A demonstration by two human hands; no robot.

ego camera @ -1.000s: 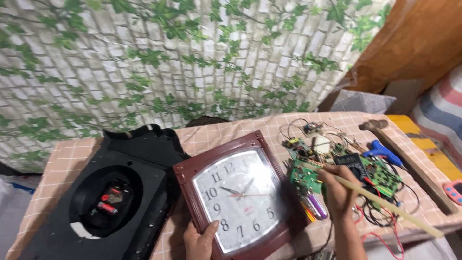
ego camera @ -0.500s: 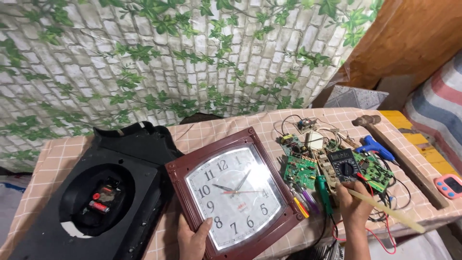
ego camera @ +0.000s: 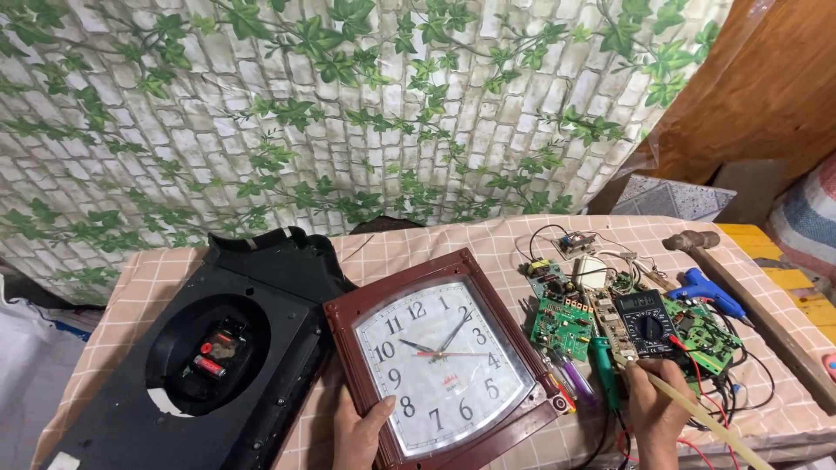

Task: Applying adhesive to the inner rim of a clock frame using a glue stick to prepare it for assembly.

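While the left hand (ego camera: 359, 433) grips the lower rim of the brown-framed wall clock (ego camera: 440, 359) with its thumb on the glass near 7 o'clock, the clock lies face up at the worktop (ego camera: 148, 270) centre. Right hand (ego camera: 655, 407), at the clock's 3 o'clock, pinches a thin wooden stick (ego camera: 697, 411) beside the black multimeter (ego camera: 644, 324) and green circuit boards (ego camera: 562, 326). Black clock back panel (ego camera: 209, 357) lies at the clock's 9 o'clock.

Home repair bench — circuit boards (ego camera: 564, 324), multimeter (ego camera: 645, 324) (glue gun (ego camera: 710, 292) too) on checked tablecloth (ego camera: 418, 248).
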